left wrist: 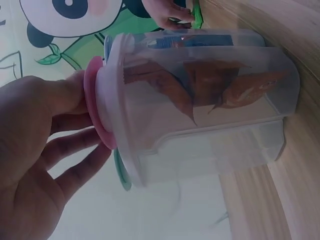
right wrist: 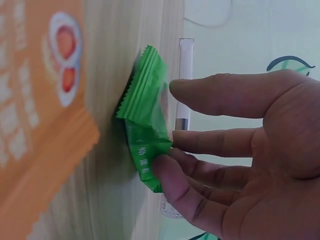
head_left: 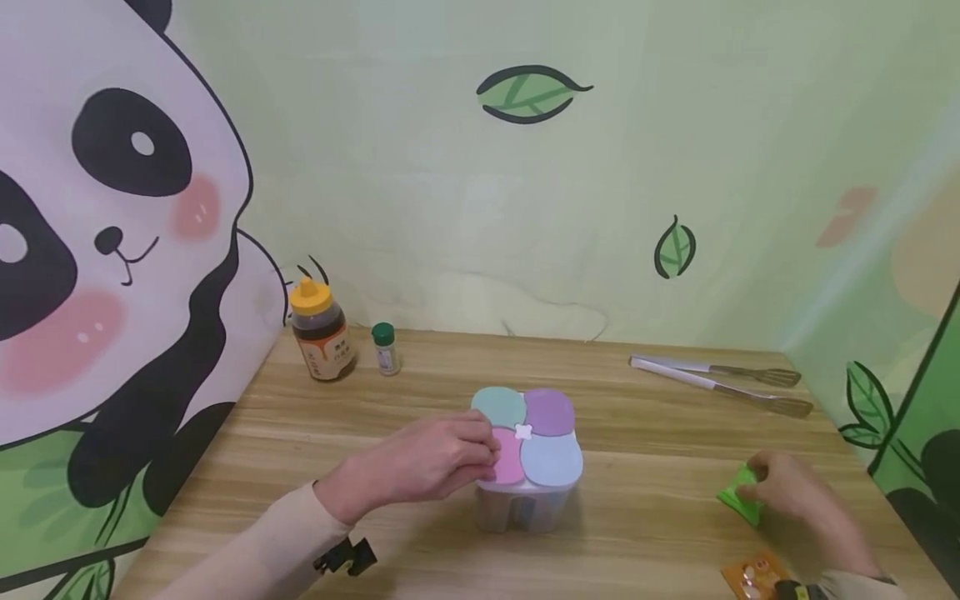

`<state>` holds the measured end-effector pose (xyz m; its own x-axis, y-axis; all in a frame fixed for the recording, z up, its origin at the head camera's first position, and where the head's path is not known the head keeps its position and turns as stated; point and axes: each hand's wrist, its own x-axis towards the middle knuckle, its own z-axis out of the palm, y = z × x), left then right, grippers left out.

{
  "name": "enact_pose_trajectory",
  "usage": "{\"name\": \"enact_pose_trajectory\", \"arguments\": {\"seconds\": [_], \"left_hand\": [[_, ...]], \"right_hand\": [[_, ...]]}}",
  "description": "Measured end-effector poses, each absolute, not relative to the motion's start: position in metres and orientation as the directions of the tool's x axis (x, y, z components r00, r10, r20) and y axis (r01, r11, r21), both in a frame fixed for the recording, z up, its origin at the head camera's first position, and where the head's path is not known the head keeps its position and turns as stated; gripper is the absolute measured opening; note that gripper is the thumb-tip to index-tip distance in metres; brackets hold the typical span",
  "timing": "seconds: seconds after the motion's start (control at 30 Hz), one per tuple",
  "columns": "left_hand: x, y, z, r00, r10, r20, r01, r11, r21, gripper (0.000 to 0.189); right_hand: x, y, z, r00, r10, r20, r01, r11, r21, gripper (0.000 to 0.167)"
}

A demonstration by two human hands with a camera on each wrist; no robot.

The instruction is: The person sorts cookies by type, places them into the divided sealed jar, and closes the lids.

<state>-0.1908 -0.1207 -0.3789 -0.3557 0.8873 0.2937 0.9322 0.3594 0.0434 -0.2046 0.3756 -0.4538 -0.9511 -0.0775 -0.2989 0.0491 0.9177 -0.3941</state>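
Observation:
My left hand [head_left: 431,454] pinches the edge of a pink lid [left wrist: 92,102] on a clear plastic storage box [left wrist: 200,135]. That box has a white top with teal [head_left: 498,407], purple [head_left: 550,412] and light-blue [head_left: 552,460] lids around a small white centre piece. Through its wall, brown packets [left wrist: 250,90] show in one compartment. At the right, my right hand [head_left: 791,492] holds a small green packet [right wrist: 147,122] low at the tabletop, thumb and fingers about its upper side. An orange packet [head_left: 753,575] lies nearer to me, beside the right wrist.
Far left stands a brown-filled bottle [head_left: 326,346] with a yellow cap. Next to it is a small green-capped shaker [head_left: 386,350]. Tongs [head_left: 720,383] with white handles lie at the back right of the wooden table [head_left: 652,533]. A panda-printed wall [head_left: 420,183] bounds the back.

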Motion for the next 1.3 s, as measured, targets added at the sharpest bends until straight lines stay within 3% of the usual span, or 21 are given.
{"name": "enact_pose_trajectory", "arguments": {"seconds": [0.17, 0.3, 0.77, 1.13, 1.3], "left_hand": [[-0.190, -0.116, -0.377, -0.325, 0.898, 0.296, 0.932, 0.357, -0.063, 0.011], [-0.190, -0.117, -0.378, -0.336, 0.897, 0.288, 0.930, 0.364, -0.050, 0.009], [-0.202, -0.114, -0.364, -0.392, 0.898, 0.201, 0.915, 0.358, 0.188, 0.009], [-0.218, -0.106, -0.369, -0.418, 0.872, 0.255, 0.892, 0.341, 0.297, 0.013], [-0.225, -0.104, -0.370, -0.472, 0.840, 0.269, 0.863, 0.376, 0.339, 0.016]], "right_hand": [[-0.203, 0.378, -0.456, -0.953, -0.061, -0.296, 0.064, 0.916, -0.395, 0.065], [-0.203, 0.378, -0.458, -0.952, -0.065, -0.298, 0.064, 0.913, -0.403, 0.059], [-0.208, 0.377, -0.455, -0.953, -0.071, -0.295, 0.030, 0.945, -0.326, 0.048], [-0.208, 0.373, -0.452, -0.934, -0.020, -0.356, 0.104, 0.940, -0.326, 0.052], [-0.210, 0.371, -0.451, -0.930, -0.007, -0.367, 0.122, 0.937, -0.327, 0.053]]}}
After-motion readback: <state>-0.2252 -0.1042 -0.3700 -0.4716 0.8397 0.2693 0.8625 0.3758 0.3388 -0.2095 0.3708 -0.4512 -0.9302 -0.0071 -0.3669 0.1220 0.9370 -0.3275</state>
